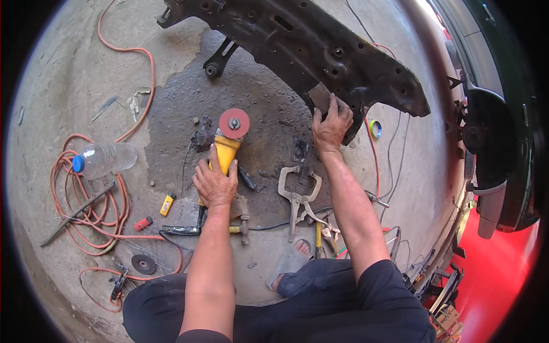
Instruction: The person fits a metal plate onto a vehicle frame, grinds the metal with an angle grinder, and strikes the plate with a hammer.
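My left hand [215, 182] lies around the yellow body of an angle grinder [227, 150], which rests on the floor with its red disc [242, 124] facing up. With my right hand [333, 127], I hold a small flat metal plate [318, 97] against the lower edge of a large black metal car frame part [269, 43]. My fingertips are on the plate's right side. Below, between my forearms, a C-clamp locking pliers [296, 197] lies on the floor. A hammer [245, 228] is near my left wrist.
A plastic bottle [108, 159] and a coiled orange cable [86, 200] lie at left. Near them are a yellow lighter [167, 204] and a dark disc [143, 264]. A green tape roll [375, 128] sits right of the frame part. A dark vehicle [514, 114] stands at right.
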`<state>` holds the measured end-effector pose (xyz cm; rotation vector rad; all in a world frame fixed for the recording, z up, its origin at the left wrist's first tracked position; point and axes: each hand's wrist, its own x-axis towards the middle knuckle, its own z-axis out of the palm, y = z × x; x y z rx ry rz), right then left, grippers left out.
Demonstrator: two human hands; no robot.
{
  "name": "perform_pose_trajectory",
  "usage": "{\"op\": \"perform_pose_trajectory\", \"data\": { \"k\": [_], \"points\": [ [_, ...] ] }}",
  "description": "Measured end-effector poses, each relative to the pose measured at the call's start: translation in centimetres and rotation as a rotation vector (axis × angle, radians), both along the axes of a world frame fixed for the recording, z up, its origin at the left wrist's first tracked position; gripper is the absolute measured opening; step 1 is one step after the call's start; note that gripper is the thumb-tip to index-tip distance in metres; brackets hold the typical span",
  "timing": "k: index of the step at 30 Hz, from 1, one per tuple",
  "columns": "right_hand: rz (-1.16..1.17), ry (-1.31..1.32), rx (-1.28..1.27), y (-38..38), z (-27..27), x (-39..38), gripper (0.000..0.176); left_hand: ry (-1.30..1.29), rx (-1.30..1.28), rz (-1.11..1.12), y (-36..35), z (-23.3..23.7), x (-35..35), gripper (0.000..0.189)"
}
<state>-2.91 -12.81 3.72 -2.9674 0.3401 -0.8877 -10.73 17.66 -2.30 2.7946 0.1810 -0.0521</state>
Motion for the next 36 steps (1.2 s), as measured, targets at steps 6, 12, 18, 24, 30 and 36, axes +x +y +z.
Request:
{"op": "perform_pose_trajectory", "data": {
  "k": [6,12,18,24,30,36],
  "points": [
    [-0.017,-0.012,-0.044,0.2,-0.1,0.0,0.064,-0.039,0.013,-0.005,0.0,-0.3,0.0,0.078],
    [0.022,-0.021,0.026,0.1,-0.2,0.0,0.063,-0.005,-0.002,0.0,0.0,-0.1,0.0,0.08],
    [0.04,-0.02,0.029,0.1,0.0,0.0,0.062,-0.006,0.0,0.002,0.0,-0.1,0.0,0.08],
    [0.039,0.001,0.035,0.3,0.5,0.2,0.062,-0.031,0.004,0.006,0.0,-0.3,-0.1,0.08],
    [0.017,0.017,0.063,0.5,0.9,0.3,0.062,0.01,0.008,0.007,0.0,-0.1,0.0,0.08],
    [0.021,0.018,0.07,0.5,1.0,0.3,0.061,-0.005,-0.004,0.008,0.0,-0.2,0.0,0.08]
  ]
}}
